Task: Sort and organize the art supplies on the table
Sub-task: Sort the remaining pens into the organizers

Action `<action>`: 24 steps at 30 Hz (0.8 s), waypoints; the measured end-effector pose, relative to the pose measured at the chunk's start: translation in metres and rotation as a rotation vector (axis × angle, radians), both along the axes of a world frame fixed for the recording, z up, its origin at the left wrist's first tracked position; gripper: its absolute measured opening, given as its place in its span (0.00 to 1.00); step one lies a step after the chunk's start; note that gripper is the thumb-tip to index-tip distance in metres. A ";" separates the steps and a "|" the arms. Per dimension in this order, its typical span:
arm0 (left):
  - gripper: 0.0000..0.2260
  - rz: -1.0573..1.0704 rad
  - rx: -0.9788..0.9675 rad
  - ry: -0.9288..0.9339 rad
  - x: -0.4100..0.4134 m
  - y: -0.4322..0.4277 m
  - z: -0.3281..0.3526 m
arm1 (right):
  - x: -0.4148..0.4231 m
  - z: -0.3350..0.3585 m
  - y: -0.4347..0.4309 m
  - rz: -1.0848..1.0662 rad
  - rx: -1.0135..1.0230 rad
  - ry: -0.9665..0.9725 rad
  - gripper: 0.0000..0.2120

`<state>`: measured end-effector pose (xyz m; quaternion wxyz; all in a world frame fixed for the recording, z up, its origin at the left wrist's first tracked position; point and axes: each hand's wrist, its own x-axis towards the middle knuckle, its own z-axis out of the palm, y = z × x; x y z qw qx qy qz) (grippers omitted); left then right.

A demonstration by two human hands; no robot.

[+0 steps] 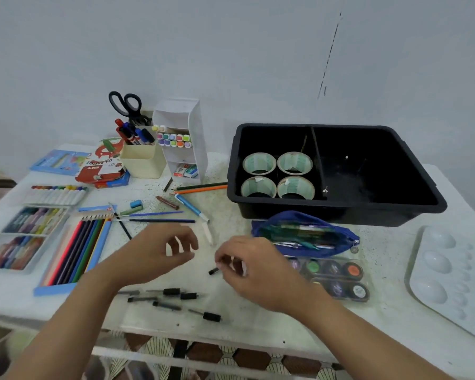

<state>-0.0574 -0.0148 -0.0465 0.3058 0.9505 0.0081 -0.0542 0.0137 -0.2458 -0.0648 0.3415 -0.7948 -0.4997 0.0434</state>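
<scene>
Seen from the head camera, the right hand [248, 267] pinches a thin black-tipped stick [214, 270] over the near middle of the table [239, 327]. The left hand [159, 250] hovers beside it, loosely curled and empty. The stick looks light, stiff and slick, so I'd take it mid-shaft.

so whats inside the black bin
Four tape rolls in the black bin's left compartment; right one shows only pale specks. Roll cores too dark to see into.

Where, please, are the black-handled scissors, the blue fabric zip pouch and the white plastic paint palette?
Black-handled scissors [130, 112]: head view, where the two handles meet.
Blue fabric zip pouch [294, 216]: head view, upper fabric flap.
White plastic paint palette [437, 262]: head view, a large round well.
</scene>
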 end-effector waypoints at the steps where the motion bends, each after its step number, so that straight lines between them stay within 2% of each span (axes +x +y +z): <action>1: 0.06 -0.034 0.033 0.061 -0.009 0.009 -0.003 | -0.004 -0.003 0.007 0.039 -0.069 -0.019 0.05; 5: 0.10 -0.160 0.189 0.220 -0.035 0.042 -0.021 | -0.019 -0.015 0.034 0.143 -0.340 -0.044 0.13; 8: 0.13 -0.207 0.239 0.207 -0.046 0.061 -0.035 | -0.032 -0.022 0.054 0.146 -0.478 -0.062 0.14; 13: 0.08 -0.284 0.214 0.066 -0.053 0.084 -0.052 | -0.043 -0.030 0.080 0.052 -0.533 -0.041 0.09; 18: 0.05 -0.321 0.268 -0.223 -0.047 0.099 -0.072 | -0.041 -0.028 0.102 -0.090 -0.580 0.002 0.08; 24: 0.12 -0.328 0.348 -0.436 -0.039 0.111 -0.089 | -0.040 -0.026 0.119 -0.175 -0.651 -0.087 0.05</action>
